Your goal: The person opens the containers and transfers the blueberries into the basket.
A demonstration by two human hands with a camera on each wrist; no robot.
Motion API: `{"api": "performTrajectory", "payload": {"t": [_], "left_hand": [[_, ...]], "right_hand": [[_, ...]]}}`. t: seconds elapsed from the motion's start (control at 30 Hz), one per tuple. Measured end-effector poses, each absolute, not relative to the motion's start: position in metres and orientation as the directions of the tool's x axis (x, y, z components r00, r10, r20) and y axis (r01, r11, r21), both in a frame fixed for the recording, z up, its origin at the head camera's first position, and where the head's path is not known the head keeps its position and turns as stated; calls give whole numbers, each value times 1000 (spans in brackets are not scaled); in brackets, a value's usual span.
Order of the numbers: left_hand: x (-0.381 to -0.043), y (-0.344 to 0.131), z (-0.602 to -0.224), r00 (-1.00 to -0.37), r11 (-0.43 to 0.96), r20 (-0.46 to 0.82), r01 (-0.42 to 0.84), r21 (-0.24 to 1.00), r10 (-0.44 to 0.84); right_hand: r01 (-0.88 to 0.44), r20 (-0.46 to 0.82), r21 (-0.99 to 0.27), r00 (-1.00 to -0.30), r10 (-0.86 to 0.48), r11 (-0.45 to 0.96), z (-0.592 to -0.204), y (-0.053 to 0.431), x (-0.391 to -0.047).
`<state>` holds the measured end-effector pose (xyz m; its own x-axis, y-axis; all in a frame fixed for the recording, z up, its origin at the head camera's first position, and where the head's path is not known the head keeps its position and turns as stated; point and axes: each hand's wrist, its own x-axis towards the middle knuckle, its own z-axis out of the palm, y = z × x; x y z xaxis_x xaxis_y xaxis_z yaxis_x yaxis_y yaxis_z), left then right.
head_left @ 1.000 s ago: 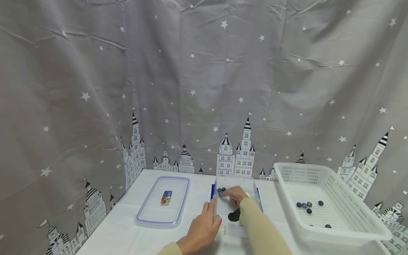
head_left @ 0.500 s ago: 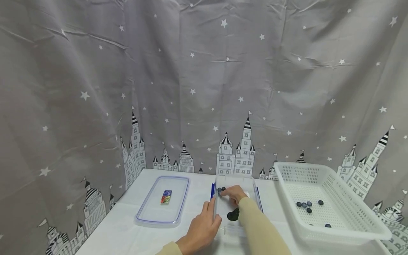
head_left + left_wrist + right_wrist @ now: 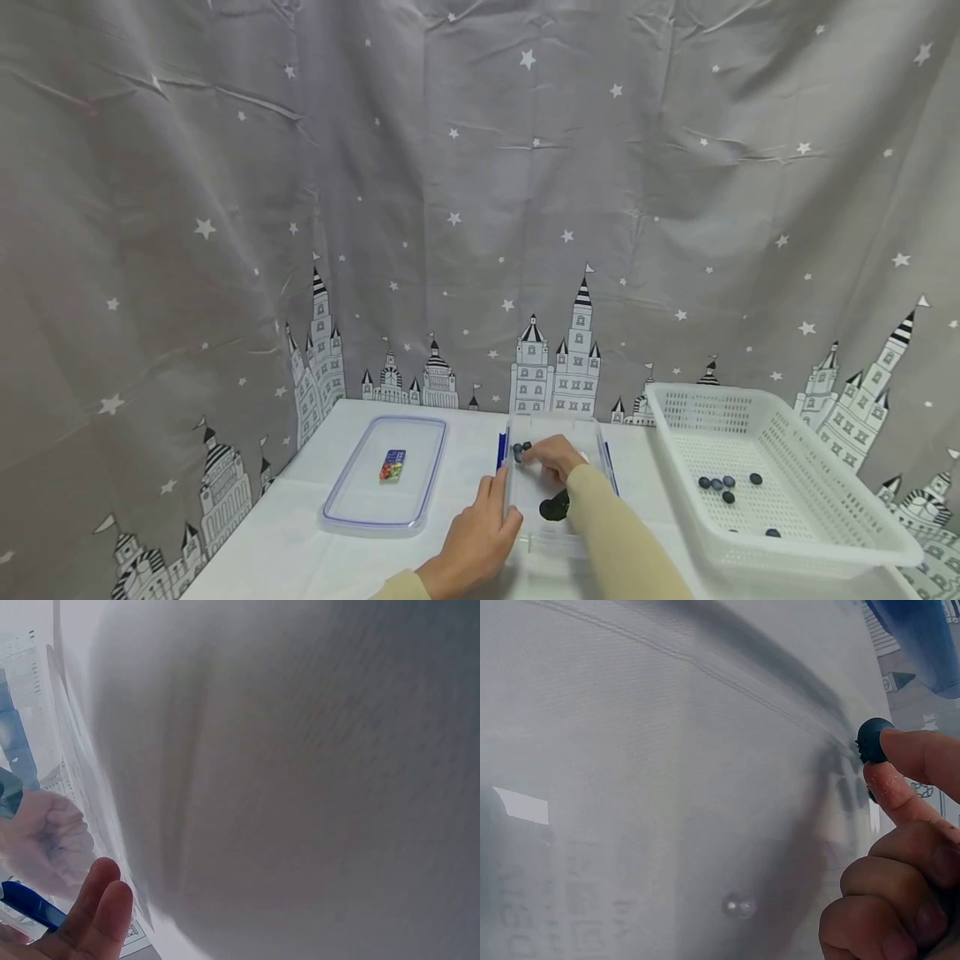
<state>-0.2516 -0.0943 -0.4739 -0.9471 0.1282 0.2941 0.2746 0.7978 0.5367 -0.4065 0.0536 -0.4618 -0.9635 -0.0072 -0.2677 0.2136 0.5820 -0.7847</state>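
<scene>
My right hand [image 3: 553,456] reaches into a clear plastic food container [image 3: 534,533] and pinches a blueberry [image 3: 873,739] between thumb and forefinger, its other fingers curled. In the head view, a few blueberries [image 3: 517,448] are at the container's far left corner, right at those fingertips. My left hand [image 3: 480,533] rests against the outside of the container's left wall with fingers extended. Two of its fingertips [image 3: 101,881] show beside a blue latch [image 3: 34,906] in the left wrist view. A dark rounded thing [image 3: 554,506] shows beside the right sleeve.
A clear lid [image 3: 348,504] with a blue seal and a small colourful label [image 3: 392,465] lies to the left on the white tablecloth [image 3: 262,542]. On the right stands a white perforated basket [image 3: 810,546] holding several blueberries [image 3: 717,483]. Behind hangs a grey castle-print curtain [image 3: 465,167].
Almost nothing differs: the right hand stays at the container's far left corner, and the left hand remains at the wall. The dark thing beside the right sleeve shifts slightly.
</scene>
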Motion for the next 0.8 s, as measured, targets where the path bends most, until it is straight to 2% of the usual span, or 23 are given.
{"api": "performTrajectory", "payload": {"t": [0.33, 0.8], "left_hand": [[-251, -94, -473, -955, 800, 271, 258, 541, 125], [-250, -93, -470, -968, 799, 221, 228, 557, 123]], "right_hand": [[133, -230, -820, -967, -108, 557, -436, 62, -399], [66, -186, -846, -966, -177, 530, -413, 83, -403]]}}
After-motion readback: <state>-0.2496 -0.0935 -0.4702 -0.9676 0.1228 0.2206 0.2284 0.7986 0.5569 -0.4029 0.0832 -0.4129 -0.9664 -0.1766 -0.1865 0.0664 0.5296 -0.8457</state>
